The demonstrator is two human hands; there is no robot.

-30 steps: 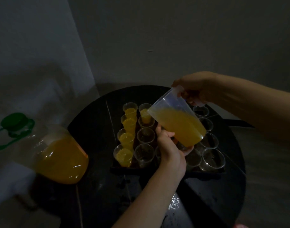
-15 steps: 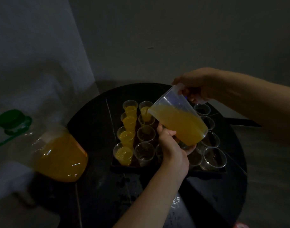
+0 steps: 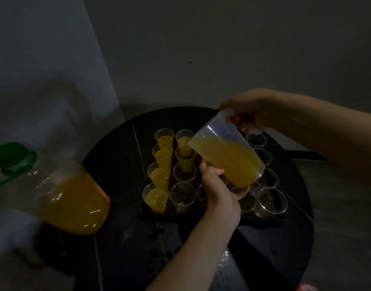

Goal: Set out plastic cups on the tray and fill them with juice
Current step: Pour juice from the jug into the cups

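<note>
A clear plastic jug [image 3: 228, 156] of orange juice is tilted to the left over a dark tray [image 3: 159, 216] of small clear cups. My right hand [image 3: 246, 111] grips its handle from above. My left hand [image 3: 219, 193] cups its base from below. A thin stream runs from the spout into the second cup of the second column [image 3: 185, 157]. The left column of cups [image 3: 159, 176] holds juice, as does the far cup of the second column [image 3: 183, 138]. Other cups, such as the near one [image 3: 182, 196], look empty.
The tray lies on a round dark table [image 3: 264, 259]. A big clear juice bottle [image 3: 73, 204] with a green cap [image 3: 9, 154] stands at the table's left edge. A grey wall is behind, with pale fabric at the left.
The jug has tipped further to the left and its spout has dropped towards the second-column cup, where juice now pours. Both hands kept their hold.
</note>
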